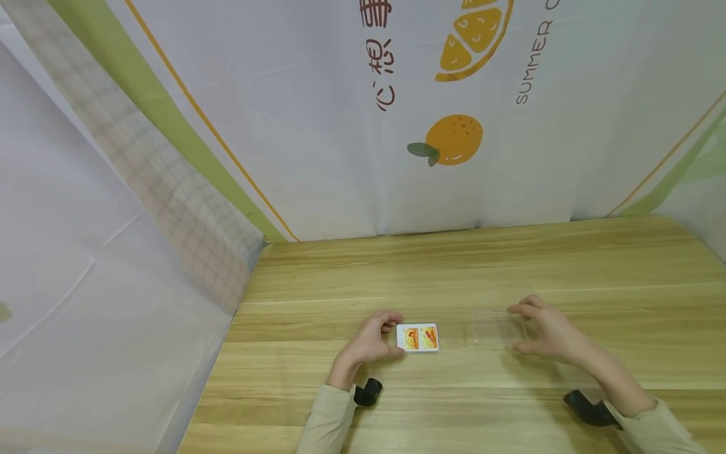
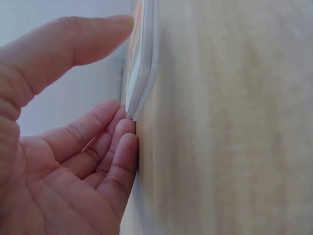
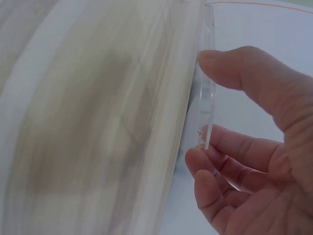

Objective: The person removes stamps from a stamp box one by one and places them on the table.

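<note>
A flat white card box (image 1: 418,338) with two orange-and-yellow pictures on top lies on the table; its exact kind is hard to tell. My left hand (image 1: 374,340) holds it at its left end, thumb on the near side and fingers on the far corner. In the left wrist view the box's edge (image 2: 143,73) shows a white layer over a clearer one. To the right, my right hand (image 1: 553,331) pinches a clear plastic cover (image 1: 498,329) by its right end. The right wrist view shows this cover (image 3: 207,98) edge-on between thumb and fingers, raised off the table.
The wood-grain table (image 1: 454,271) runs back to a white cloth (image 1: 340,157) printed with oranges and lettering. Another cloth (image 1: 113,284) hangs at the left. A black wrist mount (image 1: 368,392) sits at the left cuff, and another black mount (image 1: 590,410) at the right.
</note>
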Motion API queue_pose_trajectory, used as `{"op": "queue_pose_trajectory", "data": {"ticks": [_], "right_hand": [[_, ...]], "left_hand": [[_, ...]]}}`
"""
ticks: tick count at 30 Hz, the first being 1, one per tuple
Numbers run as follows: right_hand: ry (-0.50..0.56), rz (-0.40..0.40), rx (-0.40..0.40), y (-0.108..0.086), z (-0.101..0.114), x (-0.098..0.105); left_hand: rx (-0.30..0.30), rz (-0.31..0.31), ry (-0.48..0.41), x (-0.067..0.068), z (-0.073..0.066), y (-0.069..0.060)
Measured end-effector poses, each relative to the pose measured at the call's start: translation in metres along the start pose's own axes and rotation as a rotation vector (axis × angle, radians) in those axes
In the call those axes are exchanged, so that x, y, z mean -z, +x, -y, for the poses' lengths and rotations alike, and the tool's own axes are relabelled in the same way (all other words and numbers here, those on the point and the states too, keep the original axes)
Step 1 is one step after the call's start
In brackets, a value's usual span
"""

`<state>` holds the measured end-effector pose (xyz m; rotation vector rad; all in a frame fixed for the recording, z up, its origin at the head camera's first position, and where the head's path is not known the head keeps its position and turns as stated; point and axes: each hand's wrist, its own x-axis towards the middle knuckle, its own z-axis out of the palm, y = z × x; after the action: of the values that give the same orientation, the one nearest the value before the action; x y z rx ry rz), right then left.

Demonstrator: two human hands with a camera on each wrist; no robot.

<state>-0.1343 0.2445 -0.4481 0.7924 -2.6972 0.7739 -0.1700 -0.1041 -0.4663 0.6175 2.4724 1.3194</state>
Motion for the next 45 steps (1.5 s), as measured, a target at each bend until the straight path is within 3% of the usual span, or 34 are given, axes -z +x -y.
{"op": "queue_pose_trajectory", "data": {"ticks": [19, 45], "right_hand": [[-0.029, -0.047, 0.009, -0.010, -0.007, 0.010], [0.018, -0.105, 0.080, -0.025, -0.025, 0.013]], "left_hand": [[-0.025, 0.001, -0.009, 0.000, -0.002, 0.002], [0.000, 0.006, -0.007, 0.000, 0.000, 0.000]]}}
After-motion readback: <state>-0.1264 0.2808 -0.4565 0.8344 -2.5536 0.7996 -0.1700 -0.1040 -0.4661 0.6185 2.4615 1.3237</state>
